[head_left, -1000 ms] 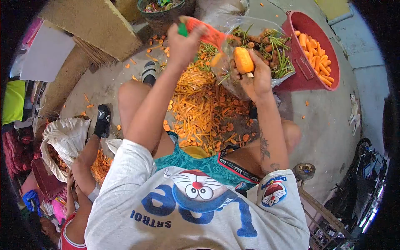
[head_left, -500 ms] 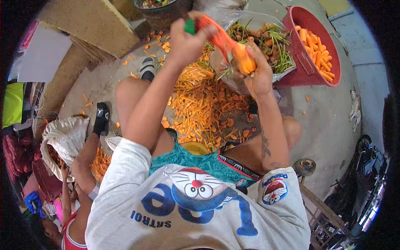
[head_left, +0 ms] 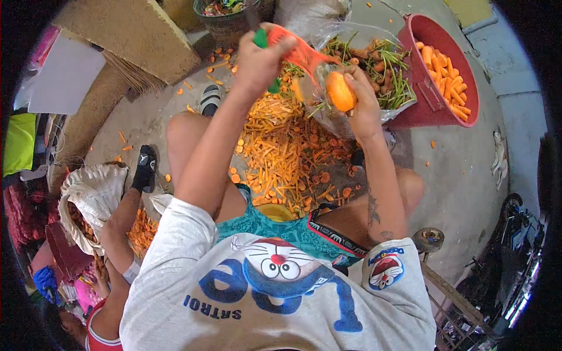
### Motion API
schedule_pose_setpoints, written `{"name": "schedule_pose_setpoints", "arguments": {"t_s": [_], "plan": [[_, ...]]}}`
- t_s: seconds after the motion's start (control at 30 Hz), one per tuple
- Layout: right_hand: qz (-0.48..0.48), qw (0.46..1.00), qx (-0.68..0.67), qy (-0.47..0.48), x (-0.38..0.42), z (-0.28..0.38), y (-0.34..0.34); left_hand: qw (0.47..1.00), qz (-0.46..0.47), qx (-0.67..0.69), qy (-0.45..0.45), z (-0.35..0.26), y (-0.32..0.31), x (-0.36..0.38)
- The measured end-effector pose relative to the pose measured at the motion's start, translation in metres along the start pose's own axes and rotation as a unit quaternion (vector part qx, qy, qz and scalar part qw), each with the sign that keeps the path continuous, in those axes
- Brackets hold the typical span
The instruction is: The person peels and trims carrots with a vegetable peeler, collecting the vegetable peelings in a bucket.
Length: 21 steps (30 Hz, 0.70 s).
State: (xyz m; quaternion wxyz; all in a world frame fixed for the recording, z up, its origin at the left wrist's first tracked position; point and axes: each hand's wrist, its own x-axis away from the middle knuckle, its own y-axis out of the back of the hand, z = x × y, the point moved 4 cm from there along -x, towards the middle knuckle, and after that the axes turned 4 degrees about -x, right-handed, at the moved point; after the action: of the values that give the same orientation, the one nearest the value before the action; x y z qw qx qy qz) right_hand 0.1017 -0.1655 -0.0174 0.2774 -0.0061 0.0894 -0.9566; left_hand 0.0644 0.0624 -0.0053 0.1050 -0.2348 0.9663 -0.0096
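Note:
Near the top centre, my left hand is closed around a peeler with an orange-red frame and green parts. To its right, my right hand grips a peeled carrot, whose rounded side faces the camera. The peeler's front end is close beside the carrot; whether they touch is unclear. Below both hands, a heap of carrot peelings and slices covers the floor between my legs. Behind my right hand, a clear plastic bag holds unpeeled carrots with green stems.
A red tub of peeled carrots stands at upper right. A dark bucket is at the top. At lower left are a white sack and another person's arm. A metal frame stands at lower right.
The carrot in my right hand has turned and now shows a rounder side. The peeler has shifted slightly, with more of its green part visible. The other person's hand at lower left has moved.

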Motion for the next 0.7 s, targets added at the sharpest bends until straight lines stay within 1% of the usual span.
{"name": "schedule_pose_setpoints", "arguments": {"t_s": [0.03,0.07,0.1,0.13,0.17,0.2,0.27,0.3,0.33,0.4,0.43,0.47,0.53,0.57,0.6,0.63,0.67,0.7], "plan": [[-0.002,1.000,-0.005,-0.001,0.001,0.002,-0.003,0.993,0.000,-0.064,-0.094,0.001,-0.006,0.001],[-0.005,1.000,-0.005,-0.005,0.002,0.004,-0.004,0.974,-0.001,-0.126,-0.186,0.003,-0.010,0.000],[-0.001,0.997,-0.066,-0.037,0.004,0.004,-0.008,0.976,0.001,-0.126,-0.179,0.011,-0.005,-0.004],[0.005,0.990,-0.126,-0.067,0.007,0.003,-0.011,0.990,-0.028,-0.099,-0.096,0.015,0.006,-0.012],[0.036,0.976,-0.199,-0.077,0.006,0.002,-0.012,0.996,-0.057,-0.071,-0.020,0.016,0.015,-0.018],[0.039,0.977,-0.198,-0.073,0.006,0.005,-0.013,0.996,-0.058,-0.071,-0.025,0.013,0.013,-0.016],[-0.044,0.971,-0.200,-0.125,0.007,0.007,-0.008,0.997,-0.059,-0.022,0.041,0.005,-0.004,0.004],[-0.048,0.971,-0.201,-0.124,0.007,0.007,-0.011,0.993,-0.039,-0.084,-0.073,-0.003,-0.019,0.017],[-0.065,0.970,-0.208,-0.104,0.005,0.009,-0.015,0.993,-0.038,-0.083,-0.073,-0.006,-0.021,0.017],[-0.101,0.967,-0.222,-0.074,0.006,0.008,-0.019,0.972,0.039,-0.095,-0.211,-0.020,-0.026,0.022],[0.027,0.962,-0.250,-0.105,0.010,0.007,-0.014,0.982,0.015,-0.125,-0.137,-0.013,-0.012,0.010],[0.030,0.962,-0.251,-0.107,0.010,0.006,-0.011,0.982,0.013,-0.127,-0.136,-0.008,-0.004,0.003],[0.044,0.947,-0.288,-0.134,0.007,0.004,-0.012,0.999,-0.045,0.005,-0.014,0.007,0.013,-0.011],[0.002,0.941,-0.297,-0.163,0.008,0.004,-0.010,0.995,-0.088,-0.022,-0.037,0.004,0.006,-0.007],[0.002,0.942,-0.296,-0.159,0.004,0.007,-0.015,0.994,-0.077,-0.053,-0.047,0.006,-0.005,0.005],[-0.074,0.950,-0.273,-0.130,0.002,0.006,-0.016,0.985,-0.035,-0.066,-0.158,-0.010,-0.023,0.023],[-0.149,0.952,-0.246,-0.101,0.001,0.005,-0.013,0.961,0.007,-0.077,-0.265,-0.022,-0.037,0.035],[-0.129,0.960,-0.244,-0.044,-0.003,-0.002,-0.008,0.962,0.007,-0.075,-0.262,-0.022,-0.034,0.028]]}}
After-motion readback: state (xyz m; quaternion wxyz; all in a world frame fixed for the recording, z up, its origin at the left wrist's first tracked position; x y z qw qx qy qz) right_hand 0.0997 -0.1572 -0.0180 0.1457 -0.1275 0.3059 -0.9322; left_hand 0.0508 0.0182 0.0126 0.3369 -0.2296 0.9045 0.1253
